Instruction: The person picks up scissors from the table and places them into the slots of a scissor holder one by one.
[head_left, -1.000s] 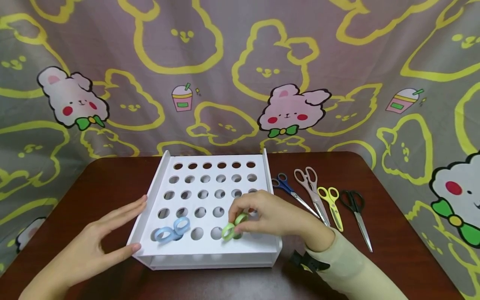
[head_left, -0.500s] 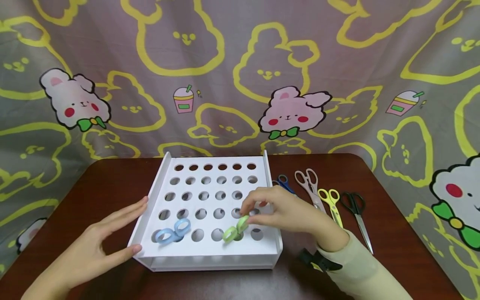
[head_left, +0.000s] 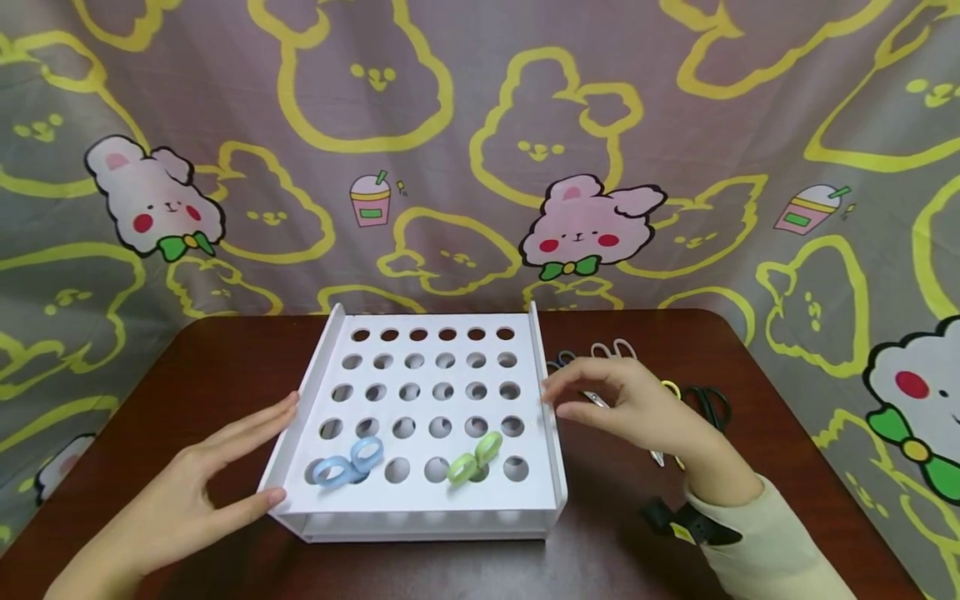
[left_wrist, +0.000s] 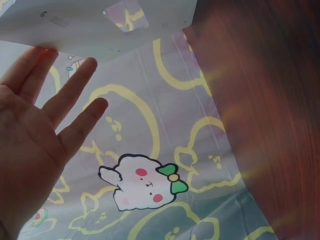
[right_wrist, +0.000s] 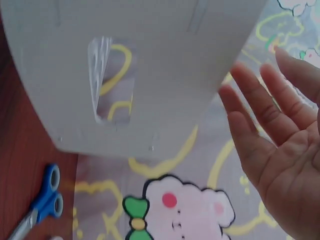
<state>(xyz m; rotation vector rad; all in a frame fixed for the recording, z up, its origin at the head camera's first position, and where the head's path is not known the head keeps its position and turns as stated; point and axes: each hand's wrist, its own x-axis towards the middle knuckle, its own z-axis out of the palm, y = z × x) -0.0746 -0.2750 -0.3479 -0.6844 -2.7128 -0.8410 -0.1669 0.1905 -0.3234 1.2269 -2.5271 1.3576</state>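
A white rack (head_left: 414, 492) with rows of round holes stands on the table. Light blue scissors (head_left: 352, 467) sit in its front row at the left, handles up. Green scissors (head_left: 478, 462) stand in the same row further right, also handles up. My left hand (head_left: 176, 487) rests its fingertips and thumb against the rack's left side, fingers extended. Beside the rack's right wall is my right hand (head_left: 633, 408), fingers loosely bent and nothing held. In the right wrist view its fingers (right_wrist: 270, 117) are spread near the white side panel (right_wrist: 175, 90).
Right of the rack lie blue scissors (right_wrist: 46, 196), pinkish-grey scissors (head_left: 623, 347), yellow scissors (head_left: 672, 387) and black scissors (head_left: 705, 408), partly hidden by the right hand and arm. A patterned curtain (head_left: 465, 100) hangs behind the brown table (head_left: 225, 350).
My right hand has let go of the green scissors, which stay in the front row, and has moved right past the rack's wall. The left hand keeps its place.
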